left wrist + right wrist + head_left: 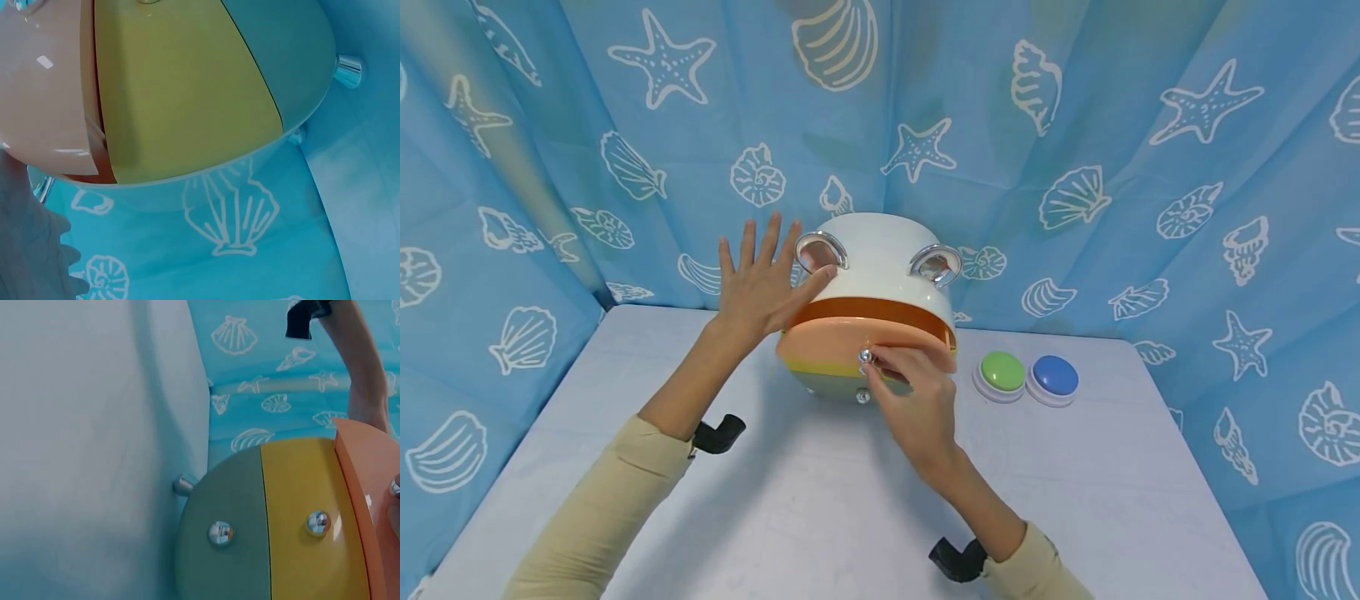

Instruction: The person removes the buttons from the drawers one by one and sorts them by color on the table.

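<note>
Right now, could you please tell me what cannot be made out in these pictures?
- Bottom of the peach drawer: head view, hidden by the drawer's front.
- Back of the white case: head view, hidden by its own shell.
- Most of the right hand: right wrist view, cut off by right edge.
- Part of the left hand: left wrist view, left edge.

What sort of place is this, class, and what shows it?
Probably a staged tabletop workspace: a white tabletop backed by blue seashell-print cloth, with a small drawer cabinet, a green button and a blue button set out.
</note>
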A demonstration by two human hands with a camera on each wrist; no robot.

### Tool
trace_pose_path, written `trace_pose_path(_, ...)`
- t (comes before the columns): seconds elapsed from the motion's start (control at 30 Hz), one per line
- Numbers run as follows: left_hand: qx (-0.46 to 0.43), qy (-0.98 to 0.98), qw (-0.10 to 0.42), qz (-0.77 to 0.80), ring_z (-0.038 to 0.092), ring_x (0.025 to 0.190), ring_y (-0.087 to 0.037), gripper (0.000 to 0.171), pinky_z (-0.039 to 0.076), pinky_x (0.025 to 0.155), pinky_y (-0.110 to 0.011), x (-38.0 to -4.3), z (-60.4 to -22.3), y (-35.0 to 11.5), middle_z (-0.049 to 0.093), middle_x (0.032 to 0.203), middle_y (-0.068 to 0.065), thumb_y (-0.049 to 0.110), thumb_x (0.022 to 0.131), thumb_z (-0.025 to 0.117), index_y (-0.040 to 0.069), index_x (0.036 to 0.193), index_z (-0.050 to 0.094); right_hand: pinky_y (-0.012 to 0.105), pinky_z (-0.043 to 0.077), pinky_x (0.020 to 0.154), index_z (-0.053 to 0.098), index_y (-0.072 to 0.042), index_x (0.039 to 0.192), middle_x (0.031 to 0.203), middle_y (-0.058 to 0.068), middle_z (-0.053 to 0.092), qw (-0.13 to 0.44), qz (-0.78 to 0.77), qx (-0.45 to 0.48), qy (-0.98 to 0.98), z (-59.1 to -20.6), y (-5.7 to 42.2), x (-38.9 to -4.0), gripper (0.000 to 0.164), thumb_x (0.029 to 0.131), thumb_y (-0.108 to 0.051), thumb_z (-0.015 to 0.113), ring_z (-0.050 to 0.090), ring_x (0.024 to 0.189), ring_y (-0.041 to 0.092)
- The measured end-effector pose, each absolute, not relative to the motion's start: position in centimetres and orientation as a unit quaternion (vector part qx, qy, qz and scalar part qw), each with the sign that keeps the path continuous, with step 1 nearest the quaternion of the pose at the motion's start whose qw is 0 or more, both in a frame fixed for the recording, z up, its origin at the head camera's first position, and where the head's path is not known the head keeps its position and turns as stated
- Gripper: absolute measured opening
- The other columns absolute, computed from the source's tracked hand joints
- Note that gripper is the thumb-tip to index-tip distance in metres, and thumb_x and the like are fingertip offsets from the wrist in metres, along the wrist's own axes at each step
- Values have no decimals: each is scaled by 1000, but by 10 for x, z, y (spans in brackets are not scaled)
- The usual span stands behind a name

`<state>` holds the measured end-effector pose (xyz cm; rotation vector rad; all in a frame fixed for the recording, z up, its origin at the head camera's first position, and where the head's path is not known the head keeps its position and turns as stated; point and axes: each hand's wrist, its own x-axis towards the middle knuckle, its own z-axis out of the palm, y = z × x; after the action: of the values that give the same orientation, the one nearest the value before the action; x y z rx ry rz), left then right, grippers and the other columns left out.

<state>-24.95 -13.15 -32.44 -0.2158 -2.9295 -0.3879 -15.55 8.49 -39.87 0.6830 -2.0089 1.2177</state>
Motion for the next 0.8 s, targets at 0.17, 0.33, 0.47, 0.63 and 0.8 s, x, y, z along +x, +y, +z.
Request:
trace_pose_path(0.17,-71,-985,86,-132,-9,150,-39,94,-16,111,-63,-249,-324,-132,-3,167,-10,76,92,31,18,162,8,23,56,79,75,1,105,102,9,72,338,466,260,-775,-397,84,-166,21,86,-3,78,71,89,17)
trace_pose_path(0.33,-72,-985,85,-133,-10,150,-38,94,-16,111,-63,-249,-325,-132,-4,167,-9,78,92,30,19,162,8,24,56,79,75,2,105,101,10,72,339,469,256,-774,-396,84,-174,21,85,-3,79,71,88,18)
trace_pose_path(0.47,-70,-985,86,-132,-9,150,-38,94,-15,111,-63,-250,-326,-132,-5,167,-9,78,92,29,19,162,8,24,56,79,75,1,106,101,9,72,333,469,249,-779,-396,84,-179,21,86,-5,79,71,89,18)
trace_pose_path(0.63,-71,-984,87,-135,-10,150,-38,95,-15,111,-63,-251,-326,-132,-4,167,-9,78,92,29,19,162,8,25,56,79,75,0,108,103,8,72,324,466,239,-788,-396,85,-183,23,87,-7,78,71,91,17)
trace_pose_path(0.8,-73,-984,89,-134,-9,150,-39,95,-15,111,-64,-252,-325,-132,-3,167,-9,78,92,29,19,162,9,24,56,79,75,0,108,103,8,72,325,469,240,-786,-396,85,-185,22,87,-7,78,71,91,17)
